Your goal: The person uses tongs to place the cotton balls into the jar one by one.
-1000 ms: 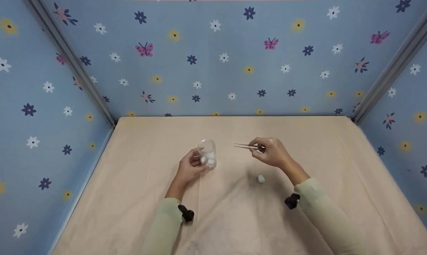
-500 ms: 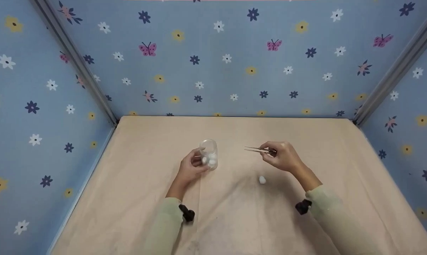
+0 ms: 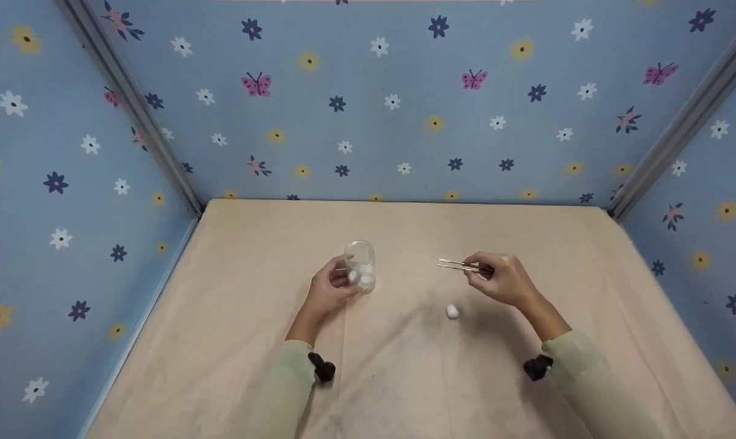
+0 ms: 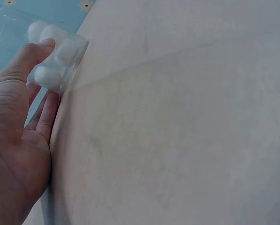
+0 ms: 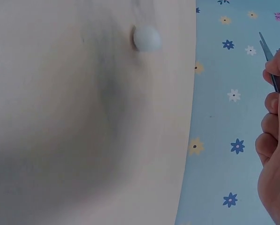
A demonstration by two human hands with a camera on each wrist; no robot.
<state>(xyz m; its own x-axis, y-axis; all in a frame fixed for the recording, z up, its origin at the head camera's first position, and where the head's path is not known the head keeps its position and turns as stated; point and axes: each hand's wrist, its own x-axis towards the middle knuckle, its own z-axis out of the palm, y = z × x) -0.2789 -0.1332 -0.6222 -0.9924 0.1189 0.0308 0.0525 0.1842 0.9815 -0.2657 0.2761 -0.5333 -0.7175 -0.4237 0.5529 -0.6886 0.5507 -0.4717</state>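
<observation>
A clear plastic jar [image 3: 360, 255] stands upright near the middle of the table, its mouth uncovered. Several white cotton balls [image 4: 53, 40] lie in its lower part. My left hand [image 3: 330, 292] grips the jar from the left side, thumb in front of it in the left wrist view. To the right, my right hand [image 3: 503, 279] pinches metal tweezers [image 3: 459, 266] whose tips point left with nothing between them. One loose cotton ball [image 3: 452, 311] lies on the cloth, below and left of the right hand; it also shows at the top of the right wrist view.
A beige cloth [image 3: 270, 244] with creases covers the table. Blue walls [image 3: 398, 73] with flowers and butterflies rise at the back and both sides, joined by grey corner posts. Dark wrist devices [image 3: 324, 367] sit at both sleeves.
My right hand has moved right and slightly nearer to me with the tweezers. The left hand and jar keep their place, and the loose cotton ball stays on the cloth.
</observation>
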